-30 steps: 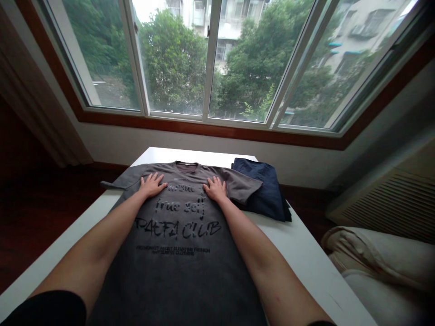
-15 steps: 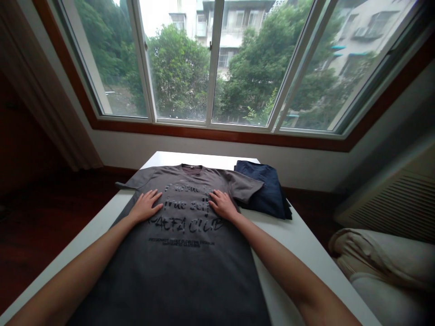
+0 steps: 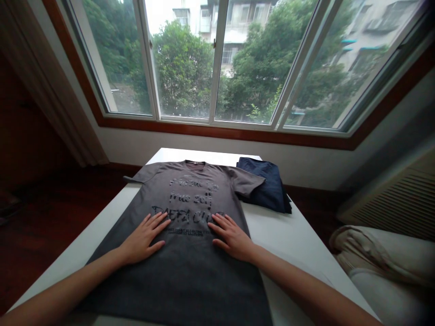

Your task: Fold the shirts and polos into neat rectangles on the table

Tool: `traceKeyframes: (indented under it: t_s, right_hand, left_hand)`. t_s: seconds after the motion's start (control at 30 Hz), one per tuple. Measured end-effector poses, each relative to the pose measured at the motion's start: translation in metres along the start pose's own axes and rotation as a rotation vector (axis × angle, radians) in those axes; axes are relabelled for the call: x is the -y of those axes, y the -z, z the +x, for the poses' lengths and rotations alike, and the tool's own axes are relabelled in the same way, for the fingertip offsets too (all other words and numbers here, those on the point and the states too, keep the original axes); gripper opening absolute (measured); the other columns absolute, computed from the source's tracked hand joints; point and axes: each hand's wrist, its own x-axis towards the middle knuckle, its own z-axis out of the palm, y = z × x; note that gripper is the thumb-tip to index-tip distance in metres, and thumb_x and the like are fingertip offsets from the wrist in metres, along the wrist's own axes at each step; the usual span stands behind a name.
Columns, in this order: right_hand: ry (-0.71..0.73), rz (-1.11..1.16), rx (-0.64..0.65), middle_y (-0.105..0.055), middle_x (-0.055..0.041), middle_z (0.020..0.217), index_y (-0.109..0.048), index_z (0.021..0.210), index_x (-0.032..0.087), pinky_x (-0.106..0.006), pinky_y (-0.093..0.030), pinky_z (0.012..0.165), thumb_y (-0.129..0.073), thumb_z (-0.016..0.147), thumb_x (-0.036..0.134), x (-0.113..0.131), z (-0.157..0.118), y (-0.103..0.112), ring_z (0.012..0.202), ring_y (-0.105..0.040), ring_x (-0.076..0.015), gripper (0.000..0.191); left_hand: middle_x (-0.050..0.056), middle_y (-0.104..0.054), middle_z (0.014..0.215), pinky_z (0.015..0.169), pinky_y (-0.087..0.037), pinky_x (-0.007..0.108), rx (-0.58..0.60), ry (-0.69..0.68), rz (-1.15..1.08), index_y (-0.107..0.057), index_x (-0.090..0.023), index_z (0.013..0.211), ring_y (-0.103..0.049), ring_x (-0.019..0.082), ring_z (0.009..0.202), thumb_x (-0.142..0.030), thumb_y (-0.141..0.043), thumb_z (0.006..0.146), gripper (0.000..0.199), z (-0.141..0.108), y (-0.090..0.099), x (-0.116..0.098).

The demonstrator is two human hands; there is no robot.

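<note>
A dark grey T-shirt (image 3: 190, 271) with black lettering lies spread face up on a white table (image 3: 288, 244), its collar toward the window. My left hand (image 3: 144, 237) rests flat on the left side of the shirt's middle, fingers apart, just over the lower lettering. On the right side, my right hand (image 3: 233, 237) lies flat as well, its fingers stretched out over the end of the printed words. Neither hand grips the cloth. The shirt's right sleeve overlaps folded dark navy clothing (image 3: 267, 183) at the table's far right.
Behind the table is a wide window (image 3: 214, 122) with a brown wooden frame. A curtain (image 3: 57, 90) hangs at the left. Rolled pale bedding or fabric (image 3: 384, 253) sits to the right of the table, below a slatted panel (image 3: 404, 194).
Both hands have slid down the shirt toward me, from the upper lettering to the lower lettering. The shirt's lower edge now shows near the bottom of the view.
</note>
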Motion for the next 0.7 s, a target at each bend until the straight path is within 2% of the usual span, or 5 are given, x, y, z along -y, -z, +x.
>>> traceKeyframes:
  t_s: [0.13,0.3,0.47,0.7]
  right_hand:
    - [0.068,0.070,0.127,-0.017,-0.0099,0.174,-0.031,0.166,0.032,-0.060,-0.009,0.129,-0.053,0.102,0.062,0.037,-0.022,0.004,0.161,-0.013,-0.0334,0.074]
    - [0.203,0.176,0.219,-0.014,-0.0088,0.174,-0.028,0.166,0.034,-0.058,-0.003,0.130,-0.061,0.099,0.058,0.076,-0.041,0.010,0.161,-0.013,-0.0328,0.078]
    - [0.225,0.212,0.247,-0.013,-0.0094,0.174,-0.029,0.166,0.032,-0.058,-0.001,0.130,-0.055,0.102,0.060,0.094,-0.053,0.017,0.161,-0.009,-0.0319,0.075]
    - [0.218,0.208,0.238,-0.017,-0.0093,0.174,-0.032,0.165,0.032,-0.058,-0.002,0.130,-0.056,0.101,0.061,0.111,-0.075,0.014,0.161,-0.012,-0.0322,0.074]
  left_hand:
    - [0.002,-0.016,0.175,0.129,-0.016,0.060,0.023,-0.065,-0.004,-0.016,-0.038,0.169,-0.022,0.033,0.159,-0.052,-0.049,0.105,0.073,-0.020,0.007,-0.021]
    - [0.002,-0.014,0.175,0.129,-0.016,0.060,0.055,-0.132,-0.039,-0.014,-0.038,0.169,-0.021,0.034,0.160,-0.049,-0.054,0.103,0.078,-0.036,0.013,-0.043]
    - [0.002,-0.014,0.175,0.130,-0.016,0.060,0.068,-0.143,-0.039,-0.015,-0.038,0.169,-0.020,0.033,0.160,-0.046,-0.054,0.103,0.077,-0.044,0.016,-0.050]
    - [0.002,-0.019,0.174,0.129,-0.020,0.058,-0.003,-0.115,-0.025,-0.019,-0.038,0.168,-0.026,0.033,0.158,-0.046,-0.052,0.105,0.072,-0.067,0.012,-0.052]
